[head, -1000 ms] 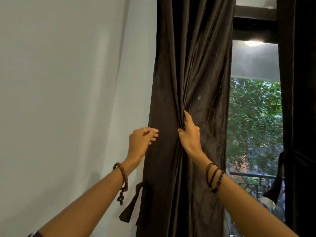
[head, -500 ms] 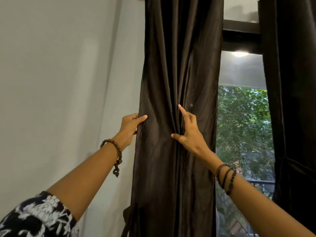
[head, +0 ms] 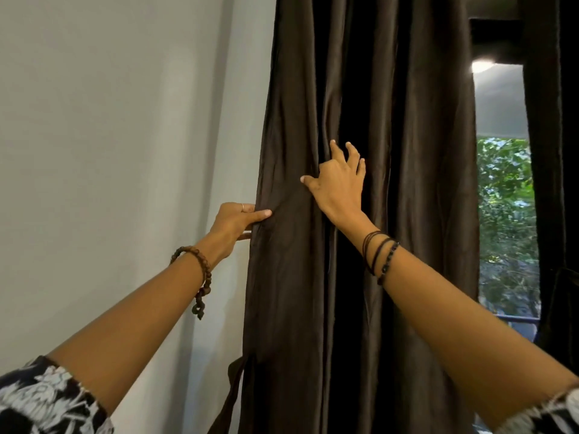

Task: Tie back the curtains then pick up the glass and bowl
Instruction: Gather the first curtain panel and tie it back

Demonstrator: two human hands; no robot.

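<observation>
Pinched between thumb and fingers, the left edge of a dark brown curtain point(head: 369, 214) bunches into creases under the person's left hand point(head: 233, 222), the thumb lying across the front of the cloth and the other fingers tucked behind its hem. The right hand point(head: 340, 186) presses flat against the same panel just above and to the right, fingers spread and only slightly bent, the thumb pointing left along a fold; it closes on nothing.

Nearest the camera, black-and-white patterned sleeves point(head: 47, 399) end above both elbows. A bracelet of round wooden beads point(head: 195, 267) with a dangling knotted tail circles the left wrist, while thin dark cords and 1 strand of small black beads point(head: 380, 255) wrap the right wrist.

The curtain, a smooth fabric with a faint sheen, hangs in long vertical pleats against a plain pale wall point(head: 109, 136). A fabric tie-back strap point(head: 232, 393) of the same brown dangles loose at its lower left edge.

Beyond, a narrow strip of window point(head: 504, 214) shows green foliage and a dark railing, with a round ceiling light reflected near the top. A second dark curtain point(head: 554, 183) covers the far right side. The glass and bowl are out of view.
</observation>
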